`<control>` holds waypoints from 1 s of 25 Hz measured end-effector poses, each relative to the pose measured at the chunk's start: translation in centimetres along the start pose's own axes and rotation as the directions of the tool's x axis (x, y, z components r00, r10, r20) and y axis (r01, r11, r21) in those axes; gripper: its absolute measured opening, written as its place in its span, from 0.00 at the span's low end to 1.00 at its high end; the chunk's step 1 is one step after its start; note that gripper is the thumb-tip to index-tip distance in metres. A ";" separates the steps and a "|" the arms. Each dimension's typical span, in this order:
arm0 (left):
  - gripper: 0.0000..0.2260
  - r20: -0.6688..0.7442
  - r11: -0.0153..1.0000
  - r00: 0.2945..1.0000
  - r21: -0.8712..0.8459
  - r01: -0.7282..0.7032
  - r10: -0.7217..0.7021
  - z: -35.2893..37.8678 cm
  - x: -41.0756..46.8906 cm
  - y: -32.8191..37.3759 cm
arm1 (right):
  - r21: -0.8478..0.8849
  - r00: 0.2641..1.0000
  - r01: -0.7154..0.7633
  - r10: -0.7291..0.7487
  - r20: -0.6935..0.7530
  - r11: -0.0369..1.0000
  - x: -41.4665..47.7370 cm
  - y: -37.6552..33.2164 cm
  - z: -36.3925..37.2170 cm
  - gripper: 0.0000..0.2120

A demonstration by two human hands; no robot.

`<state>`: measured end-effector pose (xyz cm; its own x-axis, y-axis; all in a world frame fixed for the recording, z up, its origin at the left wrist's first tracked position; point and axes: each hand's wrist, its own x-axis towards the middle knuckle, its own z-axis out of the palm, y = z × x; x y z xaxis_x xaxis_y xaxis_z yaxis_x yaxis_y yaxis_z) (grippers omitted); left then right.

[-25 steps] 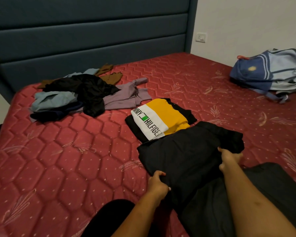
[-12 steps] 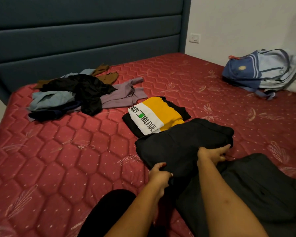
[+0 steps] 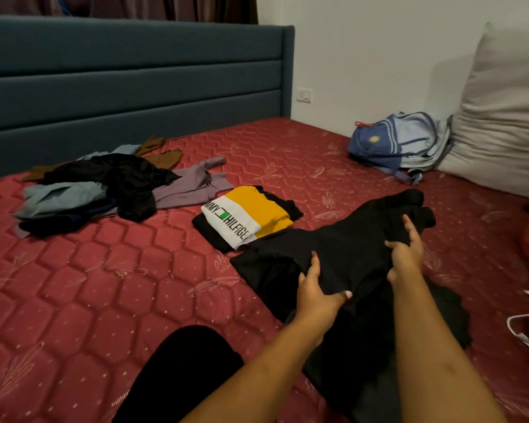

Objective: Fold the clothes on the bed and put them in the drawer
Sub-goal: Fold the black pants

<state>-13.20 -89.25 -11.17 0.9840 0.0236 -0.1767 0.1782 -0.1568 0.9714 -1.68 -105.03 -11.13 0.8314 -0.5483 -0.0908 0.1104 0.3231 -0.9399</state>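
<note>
Near the middle of the bed (image 3: 104,285), the left hand (image 3: 316,290) pinches a fold of the black garment (image 3: 342,254) between its thumb and upturned fingers (image 3: 314,265). The right hand (image 3: 406,254), close beside it on the same cloth, takes the fabric in the fork of its thumb, with its fingers lying fairly straight along it. The garment sprawls from the person's lap across the mattress, its far end bunched. It looks thin, limp and light, so it will likely sag and crease wherever it is unsupported. It is best held at an edge or a fold line with both hands well apart, then smoothed flat before each turn. Just beyond it, touching its upper edge, lies a folded yellow-and-white shirt (image 3: 251,218) on another dark piece. Farther left is a heap of unfolded clothes (image 3: 110,187), equally soft and tangled. A backpack (image 3: 400,145) leans against a pillow (image 3: 507,117) at the far right. No drawer is in view.
</note>
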 end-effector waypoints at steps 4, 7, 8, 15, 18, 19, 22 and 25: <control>0.45 0.109 0.985 0.994 0.175 0.008 -0.028 4.8 -5.5 -2.4 | 0.140 0.984 -0.006 0.031 -0.178 0.990 -1.8 0.8 -8.3 0.34; 0.47 0.283 0.904 0.921 0.405 0.138 -0.267 7.5 -8.1 -5.5 | -0.121 0.961 -0.119 0.084 -0.263 0.985 -1.9 3.2 -13.2 0.34; 0.46 0.319 0.833 0.879 0.535 0.141 -0.354 7.7 -8.3 -6.4 | -0.299 0.944 -0.201 0.103 -0.315 0.933 -2.0 3.8 -14.1 0.32; 0.25 0.308 0.339 0.935 0.873 -0.351 0.175 4.2 -2.4 -6.3 | -0.999 0.976 0.050 -0.214 0.050 -0.006 -3.9 6.6 -7.6 0.32; 0.37 0.369 0.245 0.920 0.887 -0.391 0.129 3.2 0.3 -8.0 | -0.992 0.986 0.106 -0.124 0.114 -0.067 -3.7 10.0 -5.9 0.27; 0.40 0.364 0.238 0.925 0.894 -0.379 0.103 3.0 1.1 -8.7 | -0.994 0.990 0.095 -0.099 0.100 -0.057 -3.4 10.9 -5.8 0.26; 0.45 0.390 0.201 0.920 0.899 -0.390 0.041 2.6 3.0 -10.0 | -0.997 0.997 0.034 -0.068 0.038 -0.064 -3.1 12.9 -5.8 0.26; 0.47 0.391 0.196 0.916 0.909 -0.369 -0.091 2.3 4.5 -10.8 | -0.995 0.999 0.009 -0.038 0.012 -0.095 -2.9 13.8 -5.8 0.27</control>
<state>-10.67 -89.73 -22.85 0.8830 -0.3506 -0.3121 -0.3325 -0.9365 0.1115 -5.71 -103.42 -25.74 0.8332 -0.5506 -0.0507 -0.5454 -0.8032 -0.2396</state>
